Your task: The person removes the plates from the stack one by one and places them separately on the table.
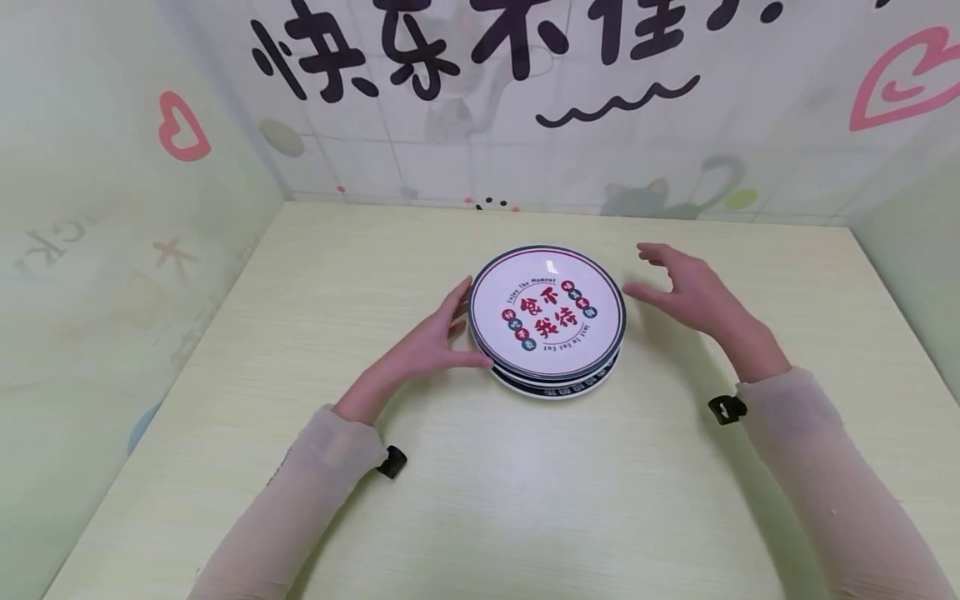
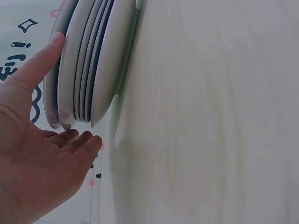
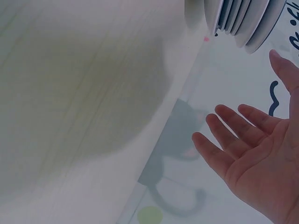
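Note:
A stack of several round plates (image 1: 547,312) stands on the table, the top one white with dark and red rim lines and red Chinese characters. My left hand (image 1: 431,343) is at the stack's left side, thumb against the upper rims and the other fingers spread along the edge. In the left wrist view, the fingers of that left hand (image 2: 46,158) lie loosely bent beside the plates (image 2: 105,60). My right hand (image 1: 701,292) hovers to the right of the stack, fingers apart and holding nothing. The right wrist view has a gap between that right hand (image 3: 257,154) and the plates (image 3: 261,23).
The pale wooden table (image 1: 525,500) carries the stack near its middle. A printed wall panel (image 1: 450,150) with black lettering rises behind it. Side panels stand at the left (image 1: 112,275) and right (image 1: 907,192).

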Demonstrator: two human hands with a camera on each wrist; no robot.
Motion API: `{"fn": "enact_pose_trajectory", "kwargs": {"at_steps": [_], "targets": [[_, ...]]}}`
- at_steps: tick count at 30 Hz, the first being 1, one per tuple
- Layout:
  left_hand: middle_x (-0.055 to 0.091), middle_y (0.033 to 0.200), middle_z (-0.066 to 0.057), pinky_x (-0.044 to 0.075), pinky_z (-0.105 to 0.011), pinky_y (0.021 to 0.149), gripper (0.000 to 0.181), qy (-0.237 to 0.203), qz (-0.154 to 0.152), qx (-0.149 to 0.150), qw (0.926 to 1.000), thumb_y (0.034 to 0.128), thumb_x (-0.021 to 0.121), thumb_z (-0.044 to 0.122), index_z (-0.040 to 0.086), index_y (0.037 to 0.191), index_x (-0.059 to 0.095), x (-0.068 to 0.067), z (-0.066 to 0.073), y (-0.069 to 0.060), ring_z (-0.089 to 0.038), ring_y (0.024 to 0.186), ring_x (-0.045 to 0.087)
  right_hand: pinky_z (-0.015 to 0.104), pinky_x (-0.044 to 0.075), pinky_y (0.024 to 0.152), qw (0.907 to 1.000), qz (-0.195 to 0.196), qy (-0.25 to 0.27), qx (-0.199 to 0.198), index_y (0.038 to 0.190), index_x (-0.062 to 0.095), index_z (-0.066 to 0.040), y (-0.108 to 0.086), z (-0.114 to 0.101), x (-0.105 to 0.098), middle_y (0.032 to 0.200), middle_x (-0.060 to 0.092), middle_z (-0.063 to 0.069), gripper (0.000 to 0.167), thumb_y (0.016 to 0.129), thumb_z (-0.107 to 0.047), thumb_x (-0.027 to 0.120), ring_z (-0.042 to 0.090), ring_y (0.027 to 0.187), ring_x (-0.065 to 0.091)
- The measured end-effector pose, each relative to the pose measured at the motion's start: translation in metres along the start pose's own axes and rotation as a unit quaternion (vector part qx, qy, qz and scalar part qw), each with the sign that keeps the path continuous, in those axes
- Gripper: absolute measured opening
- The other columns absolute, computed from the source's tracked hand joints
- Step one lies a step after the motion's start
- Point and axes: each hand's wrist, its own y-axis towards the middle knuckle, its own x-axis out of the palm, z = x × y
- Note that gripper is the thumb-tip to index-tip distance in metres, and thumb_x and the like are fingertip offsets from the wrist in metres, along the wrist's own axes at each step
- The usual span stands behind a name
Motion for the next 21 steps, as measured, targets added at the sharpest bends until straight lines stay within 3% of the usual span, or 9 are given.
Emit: {"fn": "enact_pose_trajectory", "kwargs": {"at_steps": [21], "targets": [[0.006,0.170,-0.003,0.027,-0.034,0.124,0.125,0.002,0.001,0.003,1.0000,0.0742,0.089,0.018,0.018,0.162,-0.001,0.007,-0.005,0.001,-0.023,0.156,0.016,0.060,0.041,0.112,0.9996,-0.026,0.013,-0.001,0.150,0.040,-0.002,0.000,-0.015,0.015,0.152,0.045,0.022,0.070,0.096,-0.039,0.065,0.045,0.137,0.045]]}}
